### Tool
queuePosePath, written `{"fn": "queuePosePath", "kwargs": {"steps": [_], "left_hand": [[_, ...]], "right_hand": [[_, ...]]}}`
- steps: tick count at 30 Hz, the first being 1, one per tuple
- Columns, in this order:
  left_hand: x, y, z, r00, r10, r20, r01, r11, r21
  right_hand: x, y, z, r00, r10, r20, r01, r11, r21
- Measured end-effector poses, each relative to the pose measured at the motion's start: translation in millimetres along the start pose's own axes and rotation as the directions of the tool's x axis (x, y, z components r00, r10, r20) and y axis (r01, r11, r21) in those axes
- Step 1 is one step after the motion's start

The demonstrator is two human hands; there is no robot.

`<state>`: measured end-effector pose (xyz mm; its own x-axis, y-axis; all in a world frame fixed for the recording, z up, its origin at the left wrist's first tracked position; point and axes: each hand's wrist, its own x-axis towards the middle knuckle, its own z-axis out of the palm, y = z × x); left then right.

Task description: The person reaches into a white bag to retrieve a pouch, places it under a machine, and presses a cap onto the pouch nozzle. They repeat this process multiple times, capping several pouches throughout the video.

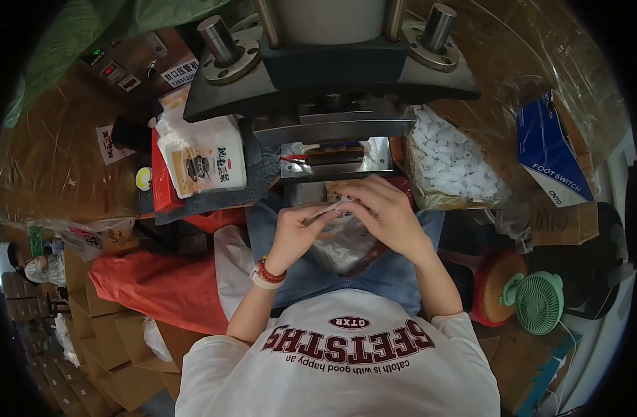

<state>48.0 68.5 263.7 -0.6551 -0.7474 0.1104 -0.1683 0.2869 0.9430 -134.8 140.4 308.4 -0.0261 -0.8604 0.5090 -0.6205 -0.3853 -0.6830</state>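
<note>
My left hand (306, 226) and my right hand (382, 214) meet above my lap, in front of the press. Their fingertips pinch together around a small white piece (345, 200), mostly covered by the fingers; its exact kind cannot be made out. Below them in my lap lies a shiny plastic bag (343, 251) with printed material in it. Just beyond the hands, the metal press (333, 128) has a bright plate (381, 156) under its upper bar.
A stack of white printed pouches (206, 156) lies at left on a grey cloth (261, 170). At right stands a box of small white plastic pieces (447, 156). Further right are a blue foot-switch box (551, 156) and a green fan (539, 301). A control box (134, 62) sits at upper left.
</note>
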Motion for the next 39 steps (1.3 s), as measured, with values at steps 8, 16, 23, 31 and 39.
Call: {"fn": "queuePosePath", "kwargs": {"steps": [8,16,23,31,39], "left_hand": [[9.6,13.7,0.8,0.965,0.188,-0.183,-0.149,0.967,0.206],[8.3,0.8,11.1,0.991,-0.127,0.046,0.132,0.984,-0.122],[11.9,-14.3,21.5,0.934,-0.304,0.187,0.343,0.910,-0.233],[64.7,-17.8,1.4,0.893,-0.408,0.192,0.414,0.574,-0.707],[62.7,-13.4,-23.0,0.864,-0.479,0.156,0.503,0.802,-0.322]], "right_hand": [[-2.2,-4.4,-17.7,1.000,-0.025,-0.014,0.024,0.995,-0.101],[-2.0,13.4,0.1,0.996,0.085,-0.028,-0.084,0.996,0.021],[-5.9,17.9,-3.5,0.980,0.149,-0.132,-0.166,0.978,-0.129],[-14.9,66.1,-63.0,0.899,0.241,-0.366,-0.436,0.577,-0.690],[-26.2,86.7,-58.6,0.911,0.347,-0.223,-0.403,0.633,-0.661]]}}
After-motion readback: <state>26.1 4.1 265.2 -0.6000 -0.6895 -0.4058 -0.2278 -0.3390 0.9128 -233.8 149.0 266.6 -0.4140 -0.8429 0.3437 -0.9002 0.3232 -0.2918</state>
